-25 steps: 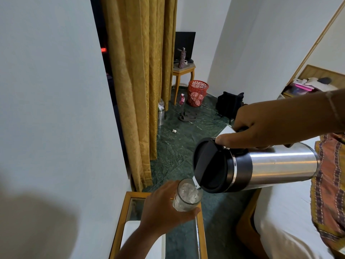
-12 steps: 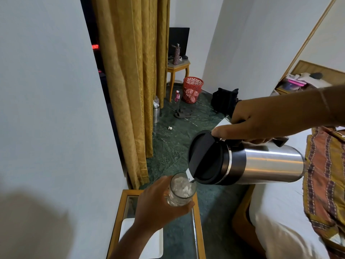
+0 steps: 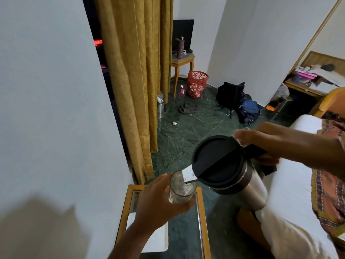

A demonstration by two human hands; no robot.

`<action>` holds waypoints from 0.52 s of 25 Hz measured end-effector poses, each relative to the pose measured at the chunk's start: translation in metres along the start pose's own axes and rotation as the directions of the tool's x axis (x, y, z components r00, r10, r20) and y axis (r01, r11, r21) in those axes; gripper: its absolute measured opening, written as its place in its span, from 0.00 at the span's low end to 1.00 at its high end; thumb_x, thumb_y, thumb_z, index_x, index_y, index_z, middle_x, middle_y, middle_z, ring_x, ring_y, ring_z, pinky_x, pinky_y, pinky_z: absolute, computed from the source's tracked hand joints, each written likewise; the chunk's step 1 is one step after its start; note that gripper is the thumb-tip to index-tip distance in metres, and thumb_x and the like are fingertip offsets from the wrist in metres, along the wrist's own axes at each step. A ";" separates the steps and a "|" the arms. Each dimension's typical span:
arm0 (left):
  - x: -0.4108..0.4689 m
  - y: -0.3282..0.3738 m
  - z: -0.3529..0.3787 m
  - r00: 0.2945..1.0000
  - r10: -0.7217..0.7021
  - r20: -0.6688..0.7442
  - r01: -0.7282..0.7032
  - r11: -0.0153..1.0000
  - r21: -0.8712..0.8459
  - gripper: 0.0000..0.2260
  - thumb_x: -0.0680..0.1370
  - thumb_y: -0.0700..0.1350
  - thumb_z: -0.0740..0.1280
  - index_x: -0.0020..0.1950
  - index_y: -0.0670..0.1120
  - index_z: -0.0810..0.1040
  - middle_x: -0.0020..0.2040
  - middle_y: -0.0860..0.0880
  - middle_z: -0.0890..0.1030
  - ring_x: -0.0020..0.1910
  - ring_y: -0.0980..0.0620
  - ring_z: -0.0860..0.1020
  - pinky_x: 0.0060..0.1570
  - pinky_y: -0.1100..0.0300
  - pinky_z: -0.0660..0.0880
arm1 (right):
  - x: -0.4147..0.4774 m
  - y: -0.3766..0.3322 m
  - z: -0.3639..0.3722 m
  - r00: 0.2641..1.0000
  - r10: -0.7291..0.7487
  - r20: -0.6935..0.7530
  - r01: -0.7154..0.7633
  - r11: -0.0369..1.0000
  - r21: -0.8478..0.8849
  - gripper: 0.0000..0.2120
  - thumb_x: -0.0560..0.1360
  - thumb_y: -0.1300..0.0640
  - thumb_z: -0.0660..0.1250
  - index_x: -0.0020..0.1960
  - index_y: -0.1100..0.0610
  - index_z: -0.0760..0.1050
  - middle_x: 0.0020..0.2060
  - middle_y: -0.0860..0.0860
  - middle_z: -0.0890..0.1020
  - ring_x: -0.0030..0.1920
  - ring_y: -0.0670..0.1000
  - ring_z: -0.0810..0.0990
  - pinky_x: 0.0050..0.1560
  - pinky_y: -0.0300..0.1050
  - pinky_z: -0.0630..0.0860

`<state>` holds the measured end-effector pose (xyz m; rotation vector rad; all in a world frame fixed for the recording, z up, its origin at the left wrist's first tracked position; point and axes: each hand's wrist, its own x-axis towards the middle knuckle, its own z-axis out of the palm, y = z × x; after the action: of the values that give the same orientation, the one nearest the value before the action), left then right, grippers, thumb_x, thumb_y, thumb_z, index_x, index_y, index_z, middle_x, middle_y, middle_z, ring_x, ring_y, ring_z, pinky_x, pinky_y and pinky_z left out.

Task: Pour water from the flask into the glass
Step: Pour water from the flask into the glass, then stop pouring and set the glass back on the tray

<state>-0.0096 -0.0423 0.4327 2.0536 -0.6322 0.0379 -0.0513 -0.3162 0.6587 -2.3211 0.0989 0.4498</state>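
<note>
My left hand [image 3: 158, 199] grips a clear glass [image 3: 180, 189] holding water, raised above the near table. My right hand [image 3: 265, 144] holds the black handle of a steel flask [image 3: 248, 189] with a black lid [image 3: 217, 159]. The flask is tipped only partly, its lid facing up toward me. Its white spout [image 3: 189, 174] hangs over the rim of the glass. No stream of water is visible.
A wood-framed glass-top table [image 3: 202, 217] with a white tray [image 3: 158, 238] lies below the glass. A white bed [image 3: 291, 202] with a patterned cloth is on the right. Yellow curtain [image 3: 134, 81], red basket [image 3: 197, 84], bags [image 3: 239, 103] and slippers stand farther back on the green floor.
The flask has swung up from nearly horizontal to a more upright tilt, its lid now facing me. The glass stays under the spout in my left hand.
</note>
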 end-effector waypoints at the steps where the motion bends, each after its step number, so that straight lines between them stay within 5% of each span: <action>1: -0.001 -0.003 0.001 1.000 -0.013 -0.003 0.013 1.000 -0.017 0.33 0.68 0.80 0.71 0.60 0.56 0.84 0.49 0.71 0.84 0.48 0.72 0.81 0.44 0.80 0.74 | -0.002 0.012 0.005 0.999 -0.011 -0.053 0.015 0.996 0.084 0.35 0.71 0.23 0.58 0.24 0.53 0.71 0.21 0.47 0.69 0.21 0.48 0.64 0.26 0.34 0.68; 4: -0.006 -0.021 0.005 0.997 -0.078 0.008 0.078 0.995 -0.059 0.35 0.66 0.82 0.70 0.61 0.58 0.84 0.46 0.81 0.76 0.54 0.78 0.78 0.49 0.85 0.71 | -0.002 0.049 0.035 0.975 0.066 -0.213 0.021 0.924 0.381 0.39 0.68 0.17 0.56 0.25 0.54 0.71 0.22 0.51 0.69 0.22 0.50 0.66 0.29 0.36 0.71; 6: -0.010 -0.038 0.008 0.990 -0.137 0.028 0.138 0.990 -0.035 0.35 0.65 0.83 0.69 0.62 0.62 0.82 0.46 0.82 0.75 0.56 0.81 0.76 0.49 0.87 0.68 | 0.007 0.079 0.062 0.930 0.166 -0.327 0.057 0.816 0.575 0.48 0.65 0.17 0.60 0.32 0.67 0.77 0.22 0.58 0.71 0.25 0.59 0.68 0.37 0.45 0.75; 8: -0.017 -0.054 0.011 0.976 -0.210 0.066 0.211 0.978 -0.005 0.29 0.64 0.82 0.71 0.60 0.71 0.77 0.45 0.83 0.77 0.58 0.80 0.76 0.50 0.87 0.67 | 0.021 0.109 0.093 0.878 0.283 -0.387 0.081 0.709 0.700 0.55 0.65 0.19 0.63 0.40 0.78 0.74 0.22 0.66 0.70 0.28 0.68 0.65 0.44 0.51 0.75; 11: -0.026 -0.089 0.025 0.952 -0.293 0.092 0.295 0.956 -0.006 0.27 0.64 0.83 0.71 0.61 0.80 0.72 0.52 0.87 0.75 0.57 0.79 0.77 0.47 0.86 0.69 | 0.050 0.150 0.143 0.879 0.348 -0.327 0.045 0.621 0.782 0.38 0.69 0.22 0.61 0.23 0.56 0.78 0.18 0.53 0.73 0.22 0.57 0.71 0.37 0.48 0.72; 13: -0.034 -0.123 0.040 0.919 -0.368 0.144 0.371 0.928 0.004 0.27 0.64 0.80 0.74 0.60 0.77 0.74 0.51 0.81 0.80 0.53 0.70 0.82 0.51 0.79 0.77 | 0.070 0.177 0.174 0.862 0.393 -0.320 0.042 0.573 0.818 0.30 0.71 0.29 0.62 0.27 0.53 0.80 0.24 0.54 0.78 0.27 0.54 0.77 0.35 0.47 0.75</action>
<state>0.0075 -0.0091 0.3040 2.1342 -0.3167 -0.3383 -0.0721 -0.3153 0.4017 -1.4307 0.6603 -0.1062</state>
